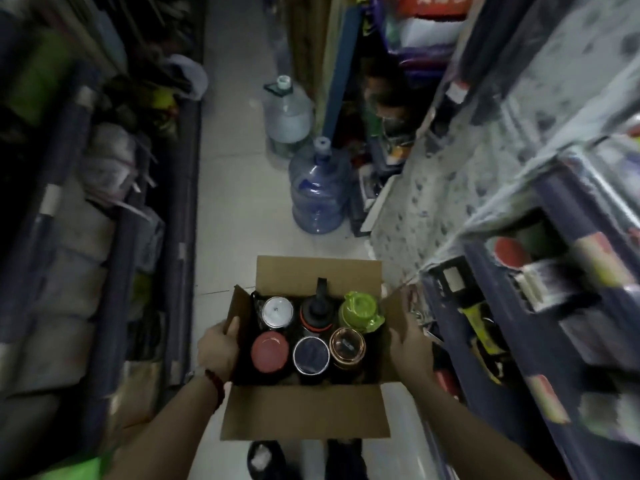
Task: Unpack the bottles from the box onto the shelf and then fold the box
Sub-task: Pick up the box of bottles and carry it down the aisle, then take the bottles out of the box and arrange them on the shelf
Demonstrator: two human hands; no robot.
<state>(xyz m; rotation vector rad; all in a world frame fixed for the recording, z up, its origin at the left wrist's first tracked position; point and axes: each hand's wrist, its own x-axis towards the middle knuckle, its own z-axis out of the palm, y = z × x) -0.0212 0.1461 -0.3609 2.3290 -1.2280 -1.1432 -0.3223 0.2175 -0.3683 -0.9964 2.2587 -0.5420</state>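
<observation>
An open cardboard box point(304, 410) hangs over the aisle floor, carried between both hands. My left hand point(219, 348) grips its left wall, thumb over the rim. My right hand point(410, 341) holds the right wall. Inside stand several bottles seen from above: a white-lidded one point(276, 311), a black one with an orange ring point(316, 311), a green one point(360, 310), a red-lidded one point(269, 349), a dark one with a silver rim point(310, 355) and an amber one point(347, 346). The shelf point(512, 358) with goods rises at the right.
Two large water jugs point(318, 192) point(287, 116) stand on the floor ahead, along the right side of the narrow aisle. Packed shelves point(104, 237) line the left. A pale patterned sheet point(433, 188) covers goods at the right. My shoes point(266, 459) show below the box.
</observation>
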